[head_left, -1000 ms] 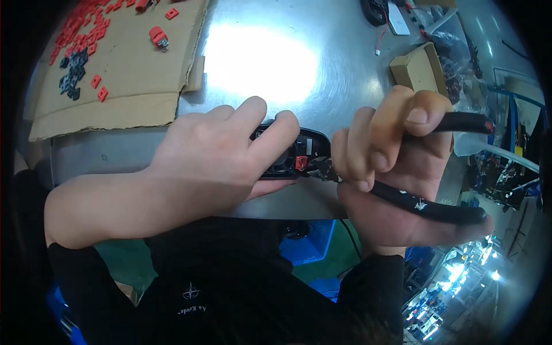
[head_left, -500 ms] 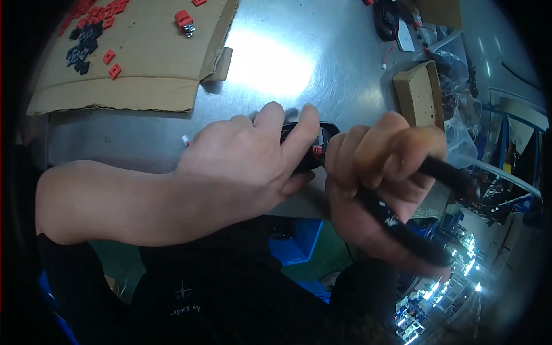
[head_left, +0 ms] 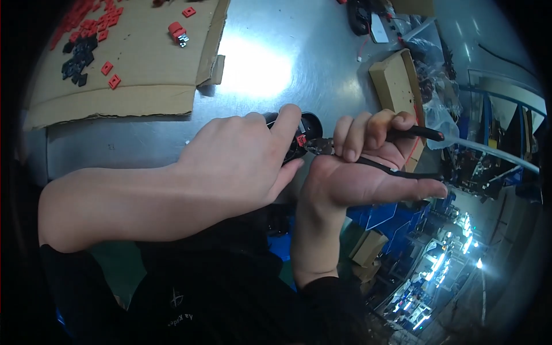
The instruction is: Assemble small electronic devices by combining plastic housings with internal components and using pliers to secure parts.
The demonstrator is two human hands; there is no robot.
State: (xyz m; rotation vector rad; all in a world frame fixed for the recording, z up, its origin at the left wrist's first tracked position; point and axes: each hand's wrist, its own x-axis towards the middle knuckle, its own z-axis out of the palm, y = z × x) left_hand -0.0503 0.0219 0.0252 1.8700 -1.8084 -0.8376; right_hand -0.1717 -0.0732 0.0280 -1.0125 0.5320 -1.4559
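Observation:
My left hand [head_left: 233, 152] is closed round a black plastic housing [head_left: 312, 124] at the table's near edge, its index finger and thumb at the housing's sides. A small red part [head_left: 301, 140] sits inside the housing. My right hand [head_left: 365, 172] grips pliers [head_left: 422, 133] with black handles, which are spread apart between fingers and thumb. The metal jaws point left and are right at the red part; whether they bite on it I cannot tell. The rest of the housing is hidden under my left hand.
A cardboard sheet [head_left: 149, 95] at the far left bears red square pieces [head_left: 114, 81], black pieces [head_left: 79, 60] and a red part with metal terminals [head_left: 178, 33]. An open cardboard box [head_left: 391, 80], clear plastic bags [head_left: 440, 115] and a black device [head_left: 359, 17] lie to the right.
The pliers and my right hand have turned and moved left, bringing the jaws into view at the red part. The handles look wider apart. My left hand stays on the housing.

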